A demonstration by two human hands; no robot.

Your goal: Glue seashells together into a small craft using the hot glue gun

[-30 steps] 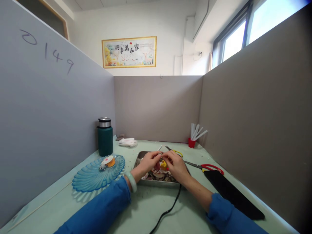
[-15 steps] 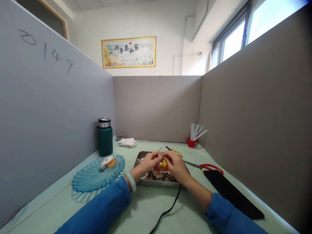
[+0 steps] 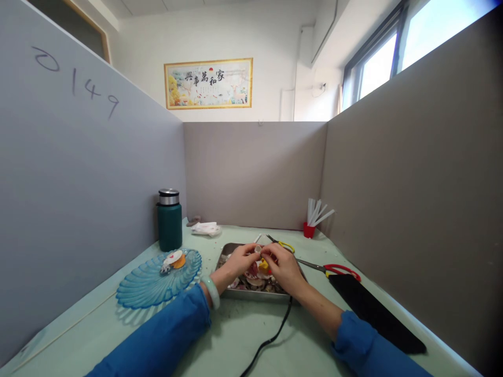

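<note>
Above a metal tray (image 3: 251, 295) of shells, my two hands meet. My left hand (image 3: 241, 261), with a pale green bangle at its wrist, pinches a small round pale piece, perhaps a shell (image 3: 258, 250). My right hand (image 3: 281, 264) has its fingers pinched together at the right side of that piece; whatever is between those fingertips is too small to make out. Below the fingers, a yellow object (image 3: 264, 266) shows in part among the shells. A black cord (image 3: 275, 337) runs from the tray's front edge toward me.
On the left, a blue scalloped glass plate (image 3: 137, 288) holds a few shell pieces, with a green bottle (image 3: 170, 225) behind it. Red-handled scissors (image 3: 341, 270), a black strip (image 3: 373, 311) and yellow-handled scissors (image 3: 288, 246) lie right. White sticks stand in a red cup (image 3: 308, 230).
My hands stay in nearly the same place. The small pale piece between them appears turned slightly; the view has shifted a little.
</note>
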